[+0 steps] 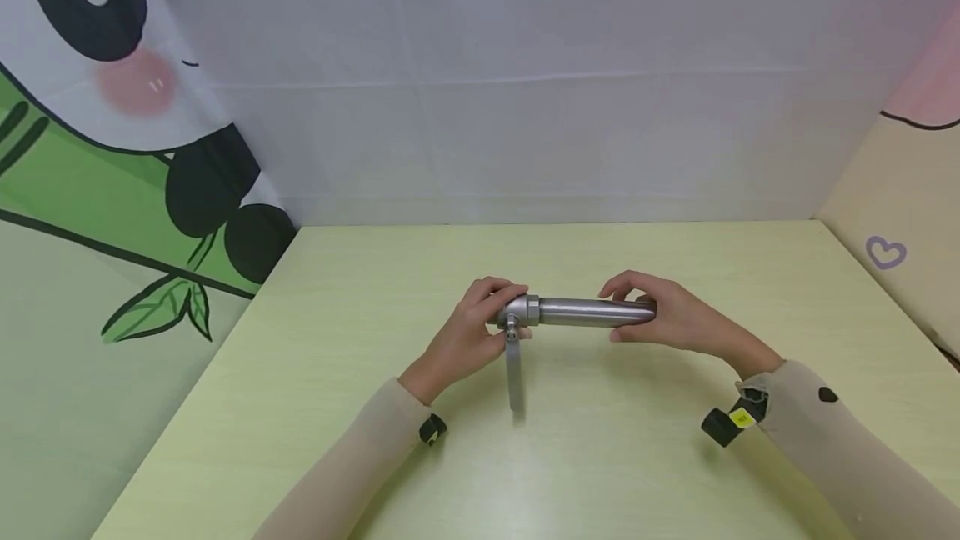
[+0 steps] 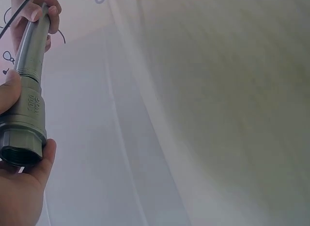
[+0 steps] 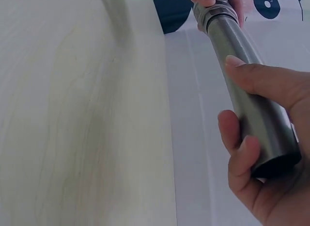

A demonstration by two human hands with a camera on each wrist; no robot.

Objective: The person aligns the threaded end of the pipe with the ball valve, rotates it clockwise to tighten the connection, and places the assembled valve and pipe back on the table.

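My left hand [image 1: 468,327] grips a silver metal ball valve [image 1: 519,307], thumb and fingers around its body. The valve's lever handle [image 1: 513,377] points down toward the front of the table. A smooth steel pipe [image 1: 581,312] runs to the right out of the valve, roughly level above the tabletop. A few threads [image 2: 29,72] show at the joint in the left wrist view, and the valve's other opening [image 2: 20,155] faces the camera. Around the pipe's free end my right hand [image 1: 682,315] curls, the thumb [image 3: 261,80] along its side in the right wrist view.
The pale wood-grain table [image 1: 600,457] extends under both hands. Behind it hangs a light grey cloth [image 1: 525,140]. Cartoon-printed panels stand at the left [image 1: 75,290] and right [image 1: 922,190]. Small black wrist devices sit at the left cuff [image 1: 432,429] and right cuff [image 1: 723,426].
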